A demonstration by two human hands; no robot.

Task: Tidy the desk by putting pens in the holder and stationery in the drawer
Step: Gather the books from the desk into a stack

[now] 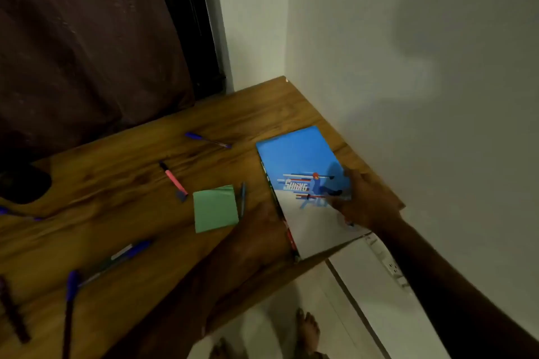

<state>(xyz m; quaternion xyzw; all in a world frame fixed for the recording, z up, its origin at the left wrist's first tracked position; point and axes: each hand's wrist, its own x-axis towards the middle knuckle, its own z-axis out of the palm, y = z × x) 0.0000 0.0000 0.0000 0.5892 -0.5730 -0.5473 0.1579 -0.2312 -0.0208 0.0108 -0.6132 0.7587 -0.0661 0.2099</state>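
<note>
A blue and white notebook (303, 172) with a skier on its cover lies at the desk's right corner. My right hand (367, 204) grips its right edge, thumb on the cover. My left hand (262, 224) is at the notebook's left edge, blurred and dark, so its grip is unclear. On the wooden desk (122, 183) lie a green sticky-note pad (215, 208), a pink pen (174, 181), a blue pen (207, 140) farther back, a blue pen (242, 198) beside the pad, and two more pens (128, 252) (69, 303) near the front.
A dark rounded object (23, 183) sits at the desk's left edge, with another blue pen (17, 213) near it. A white wall runs along the right. A dark curtain hangs behind. A power strip (390, 265) and my bare feet are on the floor below.
</note>
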